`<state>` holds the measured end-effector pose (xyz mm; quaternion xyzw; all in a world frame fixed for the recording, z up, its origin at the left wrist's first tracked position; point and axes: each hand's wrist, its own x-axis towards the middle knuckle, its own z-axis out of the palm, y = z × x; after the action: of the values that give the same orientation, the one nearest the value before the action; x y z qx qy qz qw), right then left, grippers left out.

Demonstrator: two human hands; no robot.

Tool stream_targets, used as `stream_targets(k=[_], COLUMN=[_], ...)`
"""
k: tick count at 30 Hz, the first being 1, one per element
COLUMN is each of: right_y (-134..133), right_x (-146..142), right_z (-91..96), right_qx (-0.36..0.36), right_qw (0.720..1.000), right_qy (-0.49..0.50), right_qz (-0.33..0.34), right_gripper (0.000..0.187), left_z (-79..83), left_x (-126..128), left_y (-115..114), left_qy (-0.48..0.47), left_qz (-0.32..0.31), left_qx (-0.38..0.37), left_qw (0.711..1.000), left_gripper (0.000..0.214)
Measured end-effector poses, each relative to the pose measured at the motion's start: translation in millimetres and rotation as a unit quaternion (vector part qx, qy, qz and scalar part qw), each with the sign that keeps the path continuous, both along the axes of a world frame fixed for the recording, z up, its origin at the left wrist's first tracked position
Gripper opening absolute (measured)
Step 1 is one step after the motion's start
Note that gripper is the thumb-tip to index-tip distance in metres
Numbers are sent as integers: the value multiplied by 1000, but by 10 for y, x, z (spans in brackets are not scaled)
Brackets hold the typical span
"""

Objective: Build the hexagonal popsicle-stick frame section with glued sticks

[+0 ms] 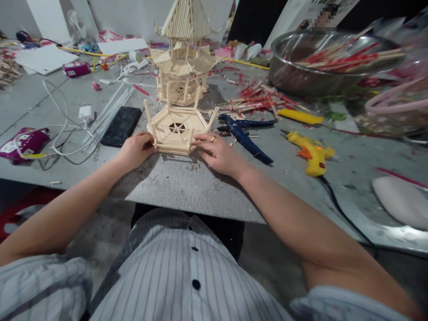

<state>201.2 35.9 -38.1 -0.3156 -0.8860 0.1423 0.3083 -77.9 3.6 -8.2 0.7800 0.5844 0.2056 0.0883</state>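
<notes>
Before me on the grey table lies a six-sided wooden stick base with short upright posts at its corners and a spoked opening in its middle. My left hand has its fingers closed on the near left corner. At the near right corner, my right hand grips the base between thumb and fingers; a ring is on one finger. Just behind the base stands a tiered stick pagoda model with a pointed roof. A black phone lies beside my left hand, and blue-handled cutters rest beyond my right.
A yellow glue gun with a black cord lies at the right. Behind it are a yellow utility knife, red-tipped sticks and a metal basin. At the left are a white charger with cable and a purple packet.
</notes>
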Motion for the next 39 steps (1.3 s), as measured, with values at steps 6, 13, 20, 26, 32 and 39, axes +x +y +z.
stream_targets(k=[6,13,20,26,32,39], right_y=[-10,162,142,109,48,3], right_x=[64,121,114,97,60,51], right_z=[7,-125,-111,-81,-82,-65], right_qx=[38,37,21,41,100,118], right_qw=[989,984,993,995,993,993], right_qy=[91,100,69,52,32,3], right_qz=[-106,-143,-89,-79,-58,-26], right_gripper=[25,37,21,16,15,19], left_z=[16,-63,-61,-78,-72,-53], left_x=[-84,-109,-94,-153,-100,-58], left_y=[114,161,75,55,6,-54], left_qy=[12,-27,5,72,124,137], left_qz=[85,151,148,153,111,63], left_qx=[2,38,68,38,22,30], left_qw=[996,987,987,985,986,988], left_gripper=[9,19,19,32,38,38])
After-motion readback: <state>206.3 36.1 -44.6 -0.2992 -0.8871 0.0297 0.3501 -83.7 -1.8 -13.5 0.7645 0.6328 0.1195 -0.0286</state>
